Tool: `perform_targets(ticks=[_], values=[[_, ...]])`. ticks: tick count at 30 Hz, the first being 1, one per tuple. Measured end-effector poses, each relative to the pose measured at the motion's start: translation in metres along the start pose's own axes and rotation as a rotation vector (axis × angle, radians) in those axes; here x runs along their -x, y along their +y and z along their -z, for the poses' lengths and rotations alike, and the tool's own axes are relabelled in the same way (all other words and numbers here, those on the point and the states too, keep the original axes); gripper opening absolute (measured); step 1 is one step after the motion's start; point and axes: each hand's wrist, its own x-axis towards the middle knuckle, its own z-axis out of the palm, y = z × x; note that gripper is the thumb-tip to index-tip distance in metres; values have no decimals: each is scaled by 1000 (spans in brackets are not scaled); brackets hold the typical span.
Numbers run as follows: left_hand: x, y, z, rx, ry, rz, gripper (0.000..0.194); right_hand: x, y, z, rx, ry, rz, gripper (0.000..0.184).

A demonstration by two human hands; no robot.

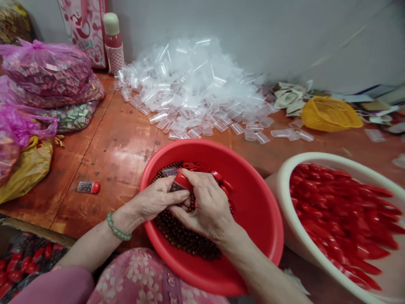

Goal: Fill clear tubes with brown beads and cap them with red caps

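Over a red basin (253,185), my left hand (152,199) and my right hand (207,204) meet around a small container with a red cap (182,181) and dark contents. My left fingers and thumb pinch it from the left. My right hand is closed on its red end, and its fingers partly hide it. A clear plastic piece (171,171) shows just behind my left fingertips. Dark brown beads (186,236) cover the basin's left side below my hands. Several red caps (226,184) lie behind my right hand.
A filled red-capped container (89,187) lies on the table, left. Clear plastic tubes (196,93) are heaped at the back. A white tub (282,177) of red pieces (335,215) stands right, with a yellow basket (330,114) behind. Pink bags (47,71) and a bottle (114,46) stand left.
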Motion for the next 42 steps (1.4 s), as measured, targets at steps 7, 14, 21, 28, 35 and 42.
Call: perform_targets(ticks=[7,14,21,28,35,42], values=[[1,-1,1,113,-20,114,42,-3,0,0,105,-44,50,68],[1,-1,2,102,-84,110,41,0,-1,-1,63,43,81,63],[3,-14,6,129,-4,108,55,-1,-7,-2,101,48,97,63],[18,1,1,-175,255,-56,54,-7,-16,1,-25,-148,75,74],[87,45,66,-1180,630,-77,30,26,38,10,125,-452,-107,31],[103,24,125,-1900,753,152,30,26,57,10,238,-610,-235,13]])
